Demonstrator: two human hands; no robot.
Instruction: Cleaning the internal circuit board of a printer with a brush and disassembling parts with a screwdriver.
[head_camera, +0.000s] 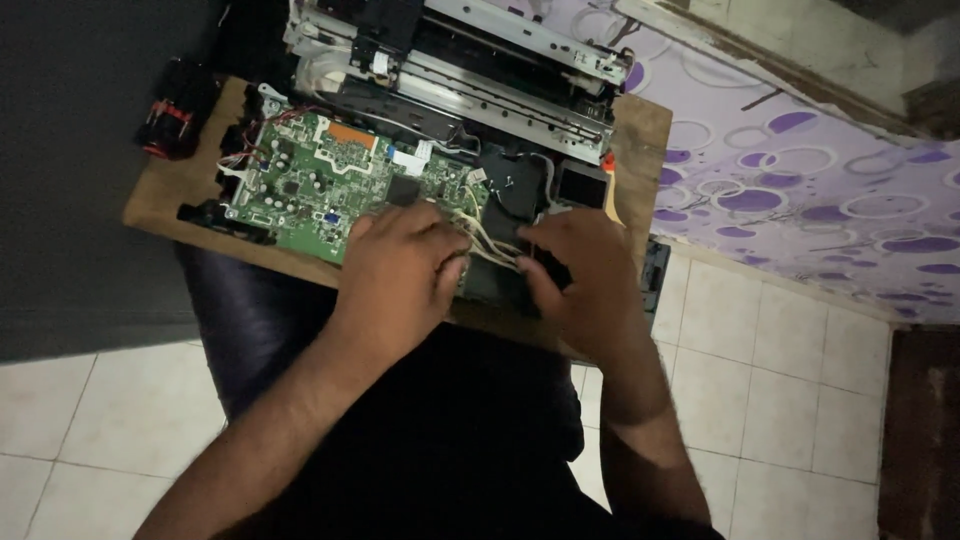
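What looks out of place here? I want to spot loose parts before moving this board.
The green circuit board lies bare and skewed beside the stripped metal printer frame. White wires trail loose between the left hand and right hand. A black and red part sits apart off the wooden board.

There is just one view, from a camera on the person's head. It looks almost straight down, close over the small wooden counter (185, 190) and the two arms. The tiled floor (90, 420) shows far below, around the edges.
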